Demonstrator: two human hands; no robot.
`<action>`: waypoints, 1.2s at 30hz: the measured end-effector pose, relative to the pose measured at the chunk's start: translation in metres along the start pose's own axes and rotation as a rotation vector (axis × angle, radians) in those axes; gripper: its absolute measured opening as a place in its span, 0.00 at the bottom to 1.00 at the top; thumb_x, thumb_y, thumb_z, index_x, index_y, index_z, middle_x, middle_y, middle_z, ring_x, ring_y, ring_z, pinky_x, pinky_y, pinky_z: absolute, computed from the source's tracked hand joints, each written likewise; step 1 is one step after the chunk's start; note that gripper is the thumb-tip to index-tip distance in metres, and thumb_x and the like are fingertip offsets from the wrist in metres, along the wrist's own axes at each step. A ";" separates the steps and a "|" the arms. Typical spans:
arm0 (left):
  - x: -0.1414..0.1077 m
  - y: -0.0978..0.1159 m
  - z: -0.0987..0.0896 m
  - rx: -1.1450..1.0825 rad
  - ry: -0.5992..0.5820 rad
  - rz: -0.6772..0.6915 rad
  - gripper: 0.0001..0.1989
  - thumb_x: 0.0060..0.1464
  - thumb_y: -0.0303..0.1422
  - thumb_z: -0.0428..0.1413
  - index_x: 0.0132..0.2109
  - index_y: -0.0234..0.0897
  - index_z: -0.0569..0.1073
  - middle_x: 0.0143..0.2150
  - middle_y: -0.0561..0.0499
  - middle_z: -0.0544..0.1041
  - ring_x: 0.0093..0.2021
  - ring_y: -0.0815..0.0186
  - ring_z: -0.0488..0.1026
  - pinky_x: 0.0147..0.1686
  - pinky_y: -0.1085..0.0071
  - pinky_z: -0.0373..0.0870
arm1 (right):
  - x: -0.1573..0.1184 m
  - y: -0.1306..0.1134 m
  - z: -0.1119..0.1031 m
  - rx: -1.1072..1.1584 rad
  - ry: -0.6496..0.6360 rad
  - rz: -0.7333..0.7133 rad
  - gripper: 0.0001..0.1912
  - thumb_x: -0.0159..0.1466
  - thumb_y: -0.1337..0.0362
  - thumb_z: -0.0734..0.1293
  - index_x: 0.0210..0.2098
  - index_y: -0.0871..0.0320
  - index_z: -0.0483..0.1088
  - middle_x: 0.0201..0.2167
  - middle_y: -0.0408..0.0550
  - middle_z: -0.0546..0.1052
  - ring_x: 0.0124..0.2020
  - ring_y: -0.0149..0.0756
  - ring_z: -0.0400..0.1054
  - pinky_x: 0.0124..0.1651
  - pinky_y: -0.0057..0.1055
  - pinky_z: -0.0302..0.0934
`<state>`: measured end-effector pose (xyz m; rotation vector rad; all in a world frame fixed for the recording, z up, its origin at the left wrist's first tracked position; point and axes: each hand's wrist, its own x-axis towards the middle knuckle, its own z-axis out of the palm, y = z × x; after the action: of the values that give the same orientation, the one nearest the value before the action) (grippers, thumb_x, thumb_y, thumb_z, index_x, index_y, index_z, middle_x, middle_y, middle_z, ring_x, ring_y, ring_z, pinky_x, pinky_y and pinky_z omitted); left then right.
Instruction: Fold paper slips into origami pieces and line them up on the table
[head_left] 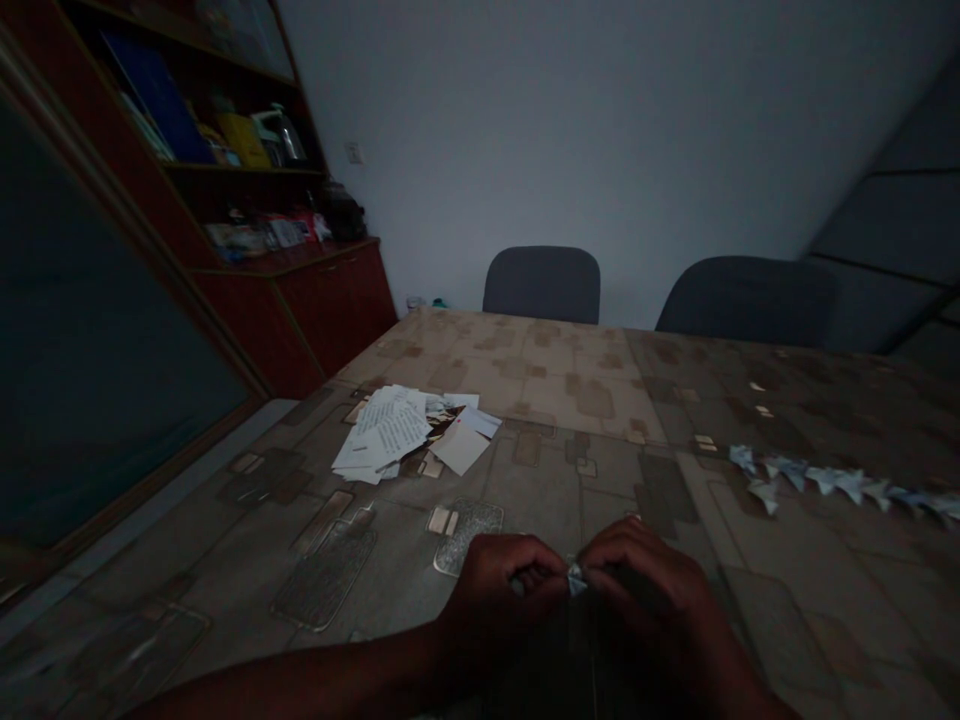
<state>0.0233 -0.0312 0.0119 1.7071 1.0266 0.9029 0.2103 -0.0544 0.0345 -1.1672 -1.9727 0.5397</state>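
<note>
Between my two hands, low in the middle of the view, is a small folded piece of paper (576,580). My left hand (510,585) pinches it from the left with thumb and forefinger. From the other side, my right hand (652,580) pinches it too; its lower fingers are in dark shadow. To the right on the table lies a row of several small folded paper pieces (825,481). Farther off to the left sits a loose pile of printed paper sheets (386,430), with plain cards (461,447) at its right side.
A patterned cloth covers the table (540,370). Two grey chairs, one left (541,283) and one right (746,295), stand at its far edge by the wall. A dark red cabinet (330,310) with filled shelves is at the back left. The room is dim.
</note>
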 end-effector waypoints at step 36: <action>0.005 -0.006 -0.002 -0.283 -0.003 -0.175 0.09 0.55 0.32 0.55 0.41 0.33 0.74 0.28 0.51 0.77 0.27 0.67 0.73 0.30 0.74 0.67 | -0.004 0.036 0.003 -0.177 -0.229 0.113 0.07 0.61 0.73 0.65 0.30 0.55 0.69 0.29 0.43 0.74 0.33 0.38 0.67 0.39 0.37 0.58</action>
<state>0.0215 -0.0249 0.0070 1.3620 0.9781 0.8854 0.2287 -0.0396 0.0065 -1.3844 -2.1945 0.5884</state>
